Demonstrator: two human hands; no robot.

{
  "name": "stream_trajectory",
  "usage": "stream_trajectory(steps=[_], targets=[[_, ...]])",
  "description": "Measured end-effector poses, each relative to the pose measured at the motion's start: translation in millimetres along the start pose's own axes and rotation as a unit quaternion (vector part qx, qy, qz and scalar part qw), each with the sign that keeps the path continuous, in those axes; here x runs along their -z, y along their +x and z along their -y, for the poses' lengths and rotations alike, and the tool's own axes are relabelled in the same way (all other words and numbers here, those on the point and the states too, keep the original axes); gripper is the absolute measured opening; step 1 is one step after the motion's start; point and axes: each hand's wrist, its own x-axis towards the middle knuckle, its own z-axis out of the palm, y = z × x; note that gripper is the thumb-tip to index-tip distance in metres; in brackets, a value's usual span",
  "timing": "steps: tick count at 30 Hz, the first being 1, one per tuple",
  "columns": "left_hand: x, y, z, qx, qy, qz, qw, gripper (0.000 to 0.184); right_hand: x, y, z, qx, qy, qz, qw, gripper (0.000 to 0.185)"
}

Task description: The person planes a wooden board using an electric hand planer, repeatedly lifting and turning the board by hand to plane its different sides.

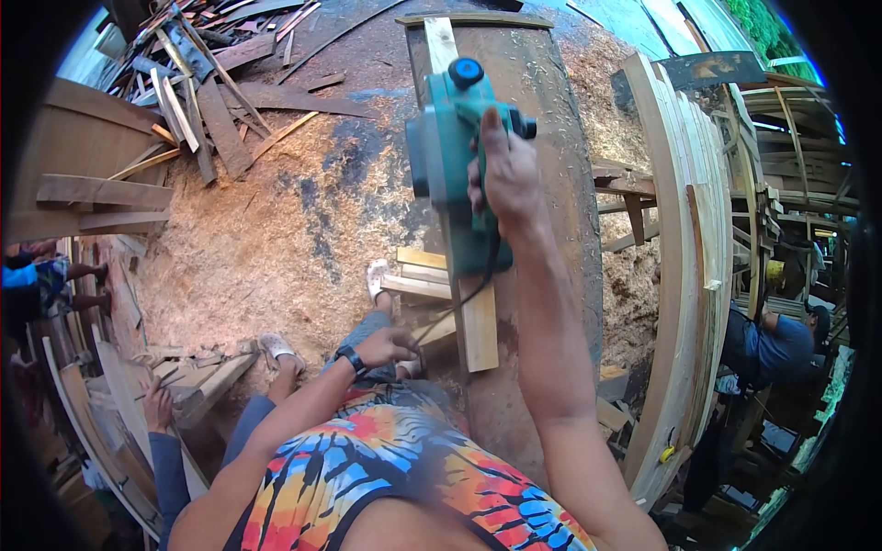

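Tie-dyed shirt (344, 456); right hand (511, 179) wrapped round boxy green planer (446, 151) on wooden board (480, 331); left hand (386, 347) half-curled by cord (479, 291), hold unclear.

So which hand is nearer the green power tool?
Right: the right hand grips the green power tool; the left hand is apart from it, lower in view, by the black cord.

Woodworking shop | floor shavings (248, 239) | scrap-wood heap (217, 124) | stacked boards (678, 275) | power planer (448, 156)
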Motion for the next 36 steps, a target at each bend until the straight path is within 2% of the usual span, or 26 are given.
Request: stream_trajectory(steps=[3,4,7,11,15,16,18,19,22,25,26,28,29,32,36], targets=[[-1,-6,-37,-0.018,-0.022,-0.063,0.998,0.019,-8,56,14,0.031,0.000,-0.009,0.999,0.064],[2,-3,-37,-0.023,-0.011,-0.068,0.997,0.025,-10,74,20,0.042,0.002,-0.014,0.999,0.065],[5,8,-27,-0.080,-0.103,-0.114,0.985,0.032,-21,131,41,0.043,-0.007,-0.010,0.999,0.064],[6,2,-50,-0.105,-0.050,-0.114,0.987,0.033,-29,182,52,0.055,-0.029,-0.044,0.997,0.063],[5,-18,-46,-0.044,0.034,-0.183,0.982,0.028,-32,200,45,0.051,-0.062,-0.058,0.995,0.065],[8,-19,-32,-0.051,0.105,-0.220,0.968,0.024,-32,178,37,0.056,-0.007,-0.052,0.997,0.059],[8,-36,-23,0.018,0.180,-0.260,0.949,0.025,-20,112,26,0.046,0.006,-0.002,0.999,0.067],[5,-45,-24,0.052,0.216,-0.278,0.934,0.026,-15,74,19,0.024,-0.005,-0.013,1.000,0.065],[22,-38,63,0.061,0.272,-0.322,0.905,0.034,8,-46,-12,-0.013,-0.018,-0.006,1.000,0.055],[5,-47,60,0.093,0.282,-0.349,0.889,0.036,32,-168,-50,-0.039,-0.021,-0.003,0.999,0.053],[-1,-49,61,0.063,0.278,-0.337,0.897,0.037,40,-203,-65,-0.040,-0.016,0.002,0.999,0.056],[-15,-46,55,0.063,0.287,-0.290,0.911,0.037,50,-265,-83,-0.068,-0.016,-0.007,0.998,0.069],[-22,-46,54,0.064,0.293,-0.263,0.917,0.037,52,-287,-89,-0.072,-0.021,-0.012,0.997,0.076],[-37,-36,67,0.036,0.326,-0.238,0.914,0.037,56,-319,-107,-0.082,-0.003,-0.021,0.996,0.078],[-37,-31,60,0.038,0.307,-0.239,0.921,0.038,50,-307,-103,-0.084,-0.001,-0.022,0.996,0.077]])
